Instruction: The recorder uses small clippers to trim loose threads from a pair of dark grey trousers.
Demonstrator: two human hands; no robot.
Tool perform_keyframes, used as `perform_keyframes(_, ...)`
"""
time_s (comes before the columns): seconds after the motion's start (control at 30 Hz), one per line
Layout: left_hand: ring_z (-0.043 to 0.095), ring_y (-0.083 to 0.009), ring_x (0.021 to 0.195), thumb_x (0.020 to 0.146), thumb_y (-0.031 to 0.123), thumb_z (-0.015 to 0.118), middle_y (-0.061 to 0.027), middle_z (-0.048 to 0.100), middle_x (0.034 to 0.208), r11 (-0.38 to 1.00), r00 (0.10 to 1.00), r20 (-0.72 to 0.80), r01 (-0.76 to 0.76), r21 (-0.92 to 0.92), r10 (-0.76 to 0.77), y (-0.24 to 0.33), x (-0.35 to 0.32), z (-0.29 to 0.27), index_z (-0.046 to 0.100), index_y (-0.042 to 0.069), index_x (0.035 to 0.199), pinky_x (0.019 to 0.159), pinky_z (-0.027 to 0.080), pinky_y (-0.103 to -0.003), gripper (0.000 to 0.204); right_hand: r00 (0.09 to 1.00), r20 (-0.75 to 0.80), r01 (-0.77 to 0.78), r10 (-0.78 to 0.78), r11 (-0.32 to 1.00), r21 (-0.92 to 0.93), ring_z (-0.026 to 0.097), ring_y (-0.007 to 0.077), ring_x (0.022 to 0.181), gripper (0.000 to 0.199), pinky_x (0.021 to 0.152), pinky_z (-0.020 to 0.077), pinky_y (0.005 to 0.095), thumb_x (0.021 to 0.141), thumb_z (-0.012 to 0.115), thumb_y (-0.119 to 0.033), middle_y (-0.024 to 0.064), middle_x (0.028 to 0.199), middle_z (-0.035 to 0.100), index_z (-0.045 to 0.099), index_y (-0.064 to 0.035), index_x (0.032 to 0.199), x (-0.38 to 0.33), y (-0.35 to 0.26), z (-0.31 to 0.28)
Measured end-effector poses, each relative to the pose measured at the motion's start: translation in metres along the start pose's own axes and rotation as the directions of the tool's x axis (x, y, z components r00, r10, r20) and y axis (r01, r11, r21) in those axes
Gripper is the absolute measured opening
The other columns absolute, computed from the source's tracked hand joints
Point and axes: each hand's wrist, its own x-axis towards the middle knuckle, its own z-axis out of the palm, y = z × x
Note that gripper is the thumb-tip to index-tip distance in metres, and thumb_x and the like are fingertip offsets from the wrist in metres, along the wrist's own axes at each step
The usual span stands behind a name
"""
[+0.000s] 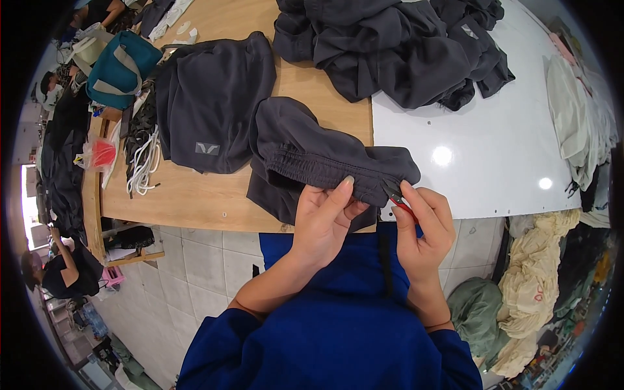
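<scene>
In front of me lies a dark grey garment [305, 130] with a gathered elastic waistband [311, 167], its lower part hanging at the table's front edge. My left hand [325, 218] pinches the waistband's near edge between thumb and fingers. My right hand [426, 227] is closed around thread snips [404, 207] with red handles. The snips' dark tips touch or nearly touch the waistband's right end; the dark cloth makes the exact contact hard to see.
Left of the garment lies a folded dark piece [214, 97] with a grey patch. A dark cloth heap [390, 52] sits at the back. White cords [144, 166] and a teal bag [123, 68] lie at left. Cream cloth [533, 273] hangs at right. People work at far left.
</scene>
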Motion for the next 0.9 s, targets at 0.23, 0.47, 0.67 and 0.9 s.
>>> perform_keyframes(0.23, 0.062, -0.0139, 0.095, 0.096, 0.011, 0.046, -0.0089, 0.062, 0.108, 1.000, 1.000, -0.007, 0.013, -0.007, -0.013, -0.001, -0.001, 0.002, 0.052, 0.006, 0.114, 0.080, 0.053, -0.026, 0.019, 0.999, -0.030, 0.033, -0.033, 0.999, -0.024, 0.053, 0.0180, 0.068, 0.039, 0.060, 0.0443, 0.0249, 0.065, 0.073, 0.003, 0.0078, 0.085, 0.060, 0.068, -0.0040, 0.103, 0.000, 0.001, 0.001)
perform_keyframes(0.47, 0.062, -0.0141, 0.095, 0.096, 0.011, 0.046, -0.0088, 0.062, 0.108, 0.999, 0.999, 0.008, 0.032, -0.027, -0.031, 0.000, 0.000, 0.003, 0.052, 0.006, 0.113, 0.080, 0.054, -0.026, 0.019, 0.992, -0.065, 0.107, -0.112, 0.991, -0.075, 0.048, 0.0165, 0.062, 0.037, 0.055, 0.0397, 0.0243, 0.064, 0.075, 0.001, 0.0054, 0.084, 0.061, 0.069, -0.0059, 0.100, -0.002, 0.008, 0.003)
perform_keyframes(0.67, 0.062, -0.0143, 0.095, 0.095, 0.011, 0.046, -0.0090, 0.062, 0.107, 1.000, 1.000, -0.015, 0.016, -0.007, -0.016, -0.002, 0.000, 0.000, 0.052, 0.006, 0.113, 0.080, 0.054, -0.027, 0.019, 0.998, -0.042, -0.041, 0.045, 0.995, 0.093, 0.053, 0.0172, 0.067, 0.037, 0.058, 0.0444, 0.0242, 0.066, 0.072, 0.005, 0.0096, 0.086, 0.059, 0.068, -0.0025, 0.102, 0.000, 0.001, 0.001)
perform_keyframes(0.9, 0.061, -0.0129, 0.094, 0.093, 0.010, 0.052, -0.0074, 0.062, 0.104, 0.999, 0.999, -0.041, -0.015, 0.037, 0.016, -0.004, 0.001, 0.001, 0.054, 0.006, 0.109, 0.083, 0.051, -0.028, 0.016, 0.999, 0.034, 0.027, -0.028, 0.999, 0.023, 0.055, 0.0183, 0.068, 0.038, 0.058, 0.0448, 0.0250, 0.065, 0.072, 0.005, 0.0092, 0.083, 0.057, 0.067, -0.0024, 0.102, 0.002, 0.000, -0.003)
